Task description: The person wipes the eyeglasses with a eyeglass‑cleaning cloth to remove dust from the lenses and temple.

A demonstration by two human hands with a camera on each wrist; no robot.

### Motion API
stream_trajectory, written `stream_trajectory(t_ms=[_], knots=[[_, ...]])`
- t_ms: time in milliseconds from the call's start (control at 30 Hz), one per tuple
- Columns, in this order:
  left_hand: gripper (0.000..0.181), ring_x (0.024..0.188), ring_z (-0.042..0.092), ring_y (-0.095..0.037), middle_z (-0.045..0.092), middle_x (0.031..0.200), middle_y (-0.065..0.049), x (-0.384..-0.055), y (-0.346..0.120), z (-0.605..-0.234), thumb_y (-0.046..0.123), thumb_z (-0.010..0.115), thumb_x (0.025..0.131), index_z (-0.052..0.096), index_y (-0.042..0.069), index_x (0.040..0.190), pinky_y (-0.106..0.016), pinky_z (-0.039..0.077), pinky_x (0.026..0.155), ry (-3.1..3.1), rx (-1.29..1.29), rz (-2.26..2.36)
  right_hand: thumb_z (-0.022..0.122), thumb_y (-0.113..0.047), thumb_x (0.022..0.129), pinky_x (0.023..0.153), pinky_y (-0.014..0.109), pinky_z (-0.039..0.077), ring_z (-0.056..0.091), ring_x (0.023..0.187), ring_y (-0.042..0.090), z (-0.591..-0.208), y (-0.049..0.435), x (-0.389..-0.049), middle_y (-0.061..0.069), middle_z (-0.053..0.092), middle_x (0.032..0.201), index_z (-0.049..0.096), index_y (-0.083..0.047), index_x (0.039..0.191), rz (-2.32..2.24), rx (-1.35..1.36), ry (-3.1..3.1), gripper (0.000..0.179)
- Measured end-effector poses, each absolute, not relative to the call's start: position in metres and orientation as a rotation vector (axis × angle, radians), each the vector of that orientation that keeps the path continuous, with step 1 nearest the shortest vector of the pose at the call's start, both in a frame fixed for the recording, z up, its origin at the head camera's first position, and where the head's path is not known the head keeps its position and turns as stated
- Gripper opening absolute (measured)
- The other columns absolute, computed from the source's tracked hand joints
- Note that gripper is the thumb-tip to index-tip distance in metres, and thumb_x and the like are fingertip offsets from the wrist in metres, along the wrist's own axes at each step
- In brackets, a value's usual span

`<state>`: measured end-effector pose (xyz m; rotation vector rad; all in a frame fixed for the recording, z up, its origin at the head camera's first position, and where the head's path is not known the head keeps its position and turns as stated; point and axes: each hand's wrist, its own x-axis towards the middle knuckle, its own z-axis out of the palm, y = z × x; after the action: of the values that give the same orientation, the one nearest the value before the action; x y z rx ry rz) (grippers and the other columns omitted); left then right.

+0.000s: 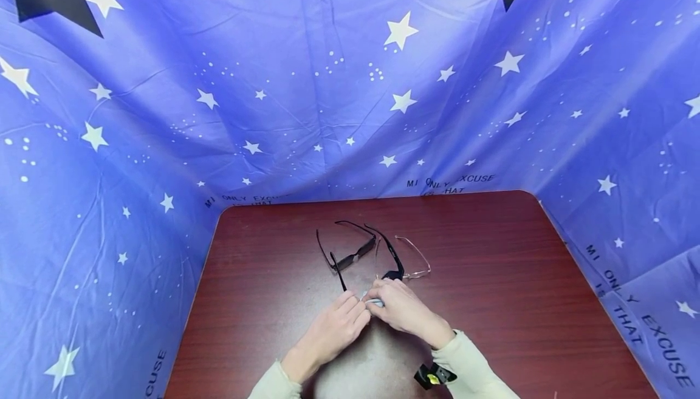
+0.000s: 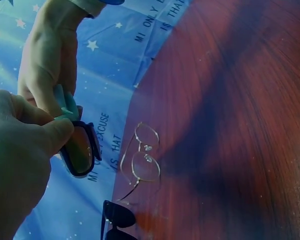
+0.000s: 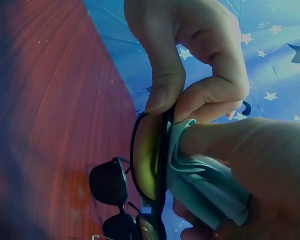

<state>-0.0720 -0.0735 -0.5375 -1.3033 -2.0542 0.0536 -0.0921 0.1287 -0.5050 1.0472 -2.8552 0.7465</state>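
Both hands work close together on a pair of dark-framed sunglasses [image 3: 149, 160]. My left hand [image 1: 335, 326] pinches the frame at one lens between thumb and fingers, as the right wrist view shows. With my right hand [image 1: 401, 305] I grip a folded light-blue cloth [image 3: 205, 185], which lies against the frame beside that lens. In the left wrist view the cloth [image 2: 66, 102] pokes out between the fingers, just above a lens [image 2: 79, 155]. The temples of these sunglasses [image 1: 392, 252] point away from me in the head view; the fingers hide much of the front.
Beyond the hands, black sunglasses [image 1: 355, 256] lie on the red-brown wooden table [image 1: 262, 302] with temples unfolded. To their right are thin wire-rimmed eyeglasses [image 1: 420, 275]. A blue star-printed curtain [image 1: 317, 113] encloses the table's back and sides. A small black device [image 1: 434, 376] sits at the right wrist.
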Motion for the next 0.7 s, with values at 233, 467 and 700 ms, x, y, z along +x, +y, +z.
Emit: stream_trajectory(t_ms=[233, 467, 700], knots=[[0.010, 0.097, 0.062, -0.016, 0.065, 0.099, 0.001, -0.0708, -0.0730, -0.5371, 0.009, 0.047, 0.091, 0.056, 0.012, 0.092, -0.032, 0.049, 0.104, -2.054, -1.338, 0.038, 0.075, -0.015, 0.087, 0.072, 0.037, 0.048, 0.062, 0.084, 0.022, -0.5025, 0.1265, -0.0894, -0.004, 0.065, 0.085, 0.078, -0.014, 0.087, 0.617, 0.908, -2.940, 0.004], [0.020, 0.091, 0.059, -0.016, 0.059, 0.092, 0.001, -0.0717, -0.0731, -0.5356, 0.004, 0.039, 0.098, 0.056, 0.012, 0.090, -0.032, 0.050, 0.103, -2.034, -1.334, 0.002, 0.071, -0.011, 0.090, 0.067, 0.028, 0.048, 0.055, 0.073, 0.011, -0.4987, 0.1287, -0.0925, -0.008, 0.056, 0.078, 0.080, -0.012, 0.092, 0.825, 1.095, -2.874, 0.009], [0.012, 0.093, 0.060, -0.016, 0.062, 0.094, 0.001, -0.0721, -0.0728, -0.5374, 0.007, 0.046, 0.091, 0.056, 0.012, 0.090, -0.032, 0.050, 0.103, -2.024, -1.331, 0.009, 0.072, -0.015, 0.090, 0.067, 0.030, 0.046, 0.058, 0.078, 0.013, -0.4989, 0.1280, -0.0917, -0.008, 0.060, 0.081, 0.080, -0.016, 0.091, 0.743, 1.037, -2.897, 0.007]])
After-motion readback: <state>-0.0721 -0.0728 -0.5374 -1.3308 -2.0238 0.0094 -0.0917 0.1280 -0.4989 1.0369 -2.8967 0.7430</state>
